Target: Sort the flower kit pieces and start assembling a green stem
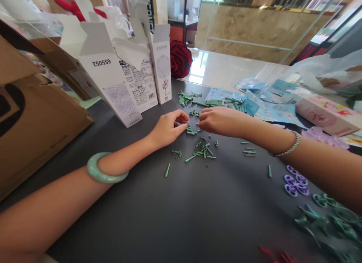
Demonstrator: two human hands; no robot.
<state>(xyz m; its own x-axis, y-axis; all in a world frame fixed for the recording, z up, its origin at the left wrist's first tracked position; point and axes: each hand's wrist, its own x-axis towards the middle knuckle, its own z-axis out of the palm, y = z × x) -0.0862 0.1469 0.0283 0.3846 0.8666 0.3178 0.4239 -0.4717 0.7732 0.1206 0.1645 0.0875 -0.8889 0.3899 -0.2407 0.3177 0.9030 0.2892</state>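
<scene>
We cannot tell whether our curled left hand (169,127) or right hand (212,120) holds anything, but brushing low could scatter the green pieces (191,133).

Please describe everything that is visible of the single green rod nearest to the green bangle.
The green rod is slim and straight, wider toward its near end, and looks like plastic. It lies on the dark table, slanting, its far end leaning right. Only the table touches it; small green pieces lie beyond. Finer details are too small to tell.
</scene>
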